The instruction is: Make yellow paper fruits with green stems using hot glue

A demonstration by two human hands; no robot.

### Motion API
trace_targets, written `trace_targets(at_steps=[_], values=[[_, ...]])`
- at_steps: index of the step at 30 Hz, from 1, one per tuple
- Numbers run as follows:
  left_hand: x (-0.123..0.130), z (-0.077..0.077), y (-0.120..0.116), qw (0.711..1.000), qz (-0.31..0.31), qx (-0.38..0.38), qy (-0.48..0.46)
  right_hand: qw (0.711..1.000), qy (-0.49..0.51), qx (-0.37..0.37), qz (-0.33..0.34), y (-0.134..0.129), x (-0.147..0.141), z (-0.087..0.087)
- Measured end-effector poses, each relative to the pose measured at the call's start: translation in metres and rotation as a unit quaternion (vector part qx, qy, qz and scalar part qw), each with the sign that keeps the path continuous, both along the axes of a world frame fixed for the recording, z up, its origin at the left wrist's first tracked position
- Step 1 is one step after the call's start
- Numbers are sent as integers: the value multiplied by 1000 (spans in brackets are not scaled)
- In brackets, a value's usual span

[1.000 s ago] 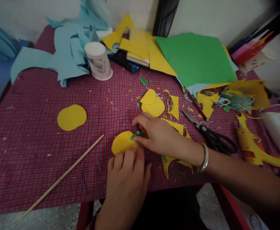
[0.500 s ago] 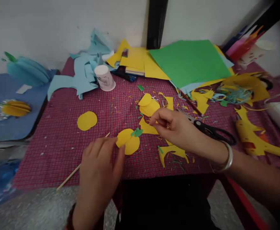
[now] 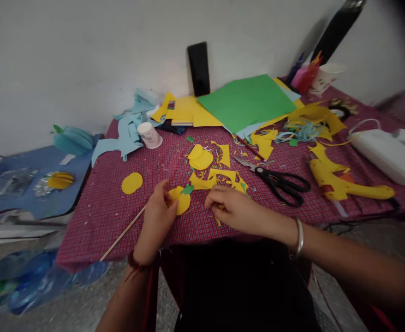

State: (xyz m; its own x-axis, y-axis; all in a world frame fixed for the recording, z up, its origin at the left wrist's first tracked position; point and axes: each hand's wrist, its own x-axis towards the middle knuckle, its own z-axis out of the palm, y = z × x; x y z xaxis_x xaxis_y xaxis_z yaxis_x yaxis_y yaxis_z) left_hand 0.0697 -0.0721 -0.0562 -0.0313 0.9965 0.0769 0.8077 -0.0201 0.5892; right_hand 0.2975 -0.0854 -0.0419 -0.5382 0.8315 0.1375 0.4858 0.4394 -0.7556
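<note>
At the table's front, my left hand (image 3: 158, 207) is closed at the left edge of a yellow paper cutout (image 3: 183, 204), its thumb and fingers around that edge. A small green paper leaf (image 3: 187, 189) lies on the cutout's upper part. To the right, my right hand (image 3: 228, 205) hovers low over yellow paper scraps, fingers curled together; whatever they hold, if anything, is hidden. Beyond the hands lie more yellow cutouts (image 3: 201, 158), partly overlapping. A single yellow cutout (image 3: 132, 183) rests apart at left. A thin wooden stick (image 3: 123, 234) lies beside my left hand.
Black-handled scissors (image 3: 278, 180) and a yellow glue gun (image 3: 348, 182) lie at right, near a white box (image 3: 389, 154). Green paper (image 3: 249, 103), a phone (image 3: 199, 69) and a paper cup (image 3: 150, 135) stand or lie at the back. Blue scraps (image 3: 128, 133) are back left.
The view has shifted, showing more of the right side. My left hand has curled its fingers closer around the cutout's edge. My right hand has come nearer the front edge, still curled.
</note>
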Motion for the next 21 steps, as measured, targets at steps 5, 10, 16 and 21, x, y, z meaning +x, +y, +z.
trace_targets(at_steps=[5,10,16,21], values=[[-7,-4,4,996,13,7,-90,994,99,-40,-35,-15,-4,-4],[-3,4,-11,971,2,58,-231,975,180,-50,-117,-24,-17,-16],[20,25,-52,927,-54,140,-345,939,319,-20,-124,-38,-39,-8],[37,35,-73,906,-115,209,-349,905,390,46,-160,-63,-33,11]])
